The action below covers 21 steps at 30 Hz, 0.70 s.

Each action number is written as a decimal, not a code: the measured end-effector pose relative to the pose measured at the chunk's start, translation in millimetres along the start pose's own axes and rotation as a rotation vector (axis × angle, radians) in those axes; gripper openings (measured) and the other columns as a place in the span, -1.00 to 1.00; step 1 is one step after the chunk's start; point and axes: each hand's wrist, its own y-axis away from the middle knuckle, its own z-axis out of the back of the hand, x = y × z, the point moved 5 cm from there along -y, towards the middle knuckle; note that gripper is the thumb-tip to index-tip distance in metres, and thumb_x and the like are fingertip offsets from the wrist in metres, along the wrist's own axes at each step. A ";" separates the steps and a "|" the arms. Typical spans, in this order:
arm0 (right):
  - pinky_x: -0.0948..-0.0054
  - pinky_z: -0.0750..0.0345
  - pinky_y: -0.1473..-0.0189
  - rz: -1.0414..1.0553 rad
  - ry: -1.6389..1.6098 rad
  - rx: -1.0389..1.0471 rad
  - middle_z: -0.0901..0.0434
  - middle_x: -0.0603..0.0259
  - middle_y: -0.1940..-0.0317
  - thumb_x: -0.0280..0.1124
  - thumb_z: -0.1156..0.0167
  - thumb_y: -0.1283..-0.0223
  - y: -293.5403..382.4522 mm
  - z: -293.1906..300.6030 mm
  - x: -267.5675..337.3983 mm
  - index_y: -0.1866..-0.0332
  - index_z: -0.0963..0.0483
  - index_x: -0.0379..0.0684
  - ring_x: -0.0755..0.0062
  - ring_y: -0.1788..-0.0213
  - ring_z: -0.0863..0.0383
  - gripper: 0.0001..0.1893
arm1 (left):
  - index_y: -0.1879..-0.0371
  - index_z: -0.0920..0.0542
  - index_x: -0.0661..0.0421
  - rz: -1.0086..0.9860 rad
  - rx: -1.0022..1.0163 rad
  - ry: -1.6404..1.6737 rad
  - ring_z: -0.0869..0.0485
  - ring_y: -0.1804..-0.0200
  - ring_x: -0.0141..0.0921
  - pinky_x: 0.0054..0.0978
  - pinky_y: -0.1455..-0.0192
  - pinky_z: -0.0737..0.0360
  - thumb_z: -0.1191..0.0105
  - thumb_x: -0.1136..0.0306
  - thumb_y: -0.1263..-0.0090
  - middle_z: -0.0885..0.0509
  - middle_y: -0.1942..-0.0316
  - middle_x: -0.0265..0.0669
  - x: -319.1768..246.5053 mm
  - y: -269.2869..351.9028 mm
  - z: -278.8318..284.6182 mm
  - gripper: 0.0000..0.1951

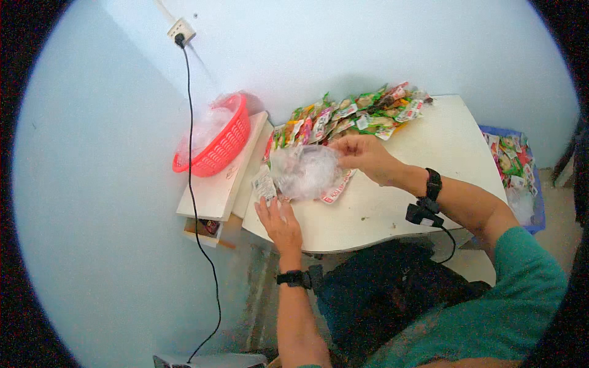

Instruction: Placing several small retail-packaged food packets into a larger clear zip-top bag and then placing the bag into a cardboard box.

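A clear plastic bag (pixel 309 174), crumpled and see-through, lies near the left side of the white table (pixel 451 152). My right hand (pixel 368 156) pinches its right edge between thumb and fingers. At the bag's left is a small packet with a printed white label (pixel 264 184). My left hand (pixel 281 225) lies at the table's front left, fingers spread and fingertips at that packet's lower end. Beneath the bag a white packet with red print (pixel 337 189) shows partly; the bag covers the rest. Behind both hands is a heap of colourful sealed food packets (pixel 349 115).
A red plastic basket (pixel 221 149) holding clear bags stands tilted on a white board (pixel 207 202) at the left. A black cable (pixel 189 138) hangs from a wall socket (pixel 181 31). At the right, a blue crate (pixel 539 202) contains more packets.
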 end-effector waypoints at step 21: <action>0.30 -0.50 0.24 0.530 0.492 -0.105 -0.44 0.09 0.41 -0.59 -0.22 0.06 72.8 21.8 -13.8 0.33 -0.39 -0.24 0.15 0.33 -0.53 -0.82 | -0.22 -0.36 0.10 0.949 0.201 1.575 -0.54 -0.15 -0.17 -0.13 -0.15 -0.57 0.06 0.24 -0.47 -0.52 -0.12 -0.15 -123.8 25.7 -33.5 -0.60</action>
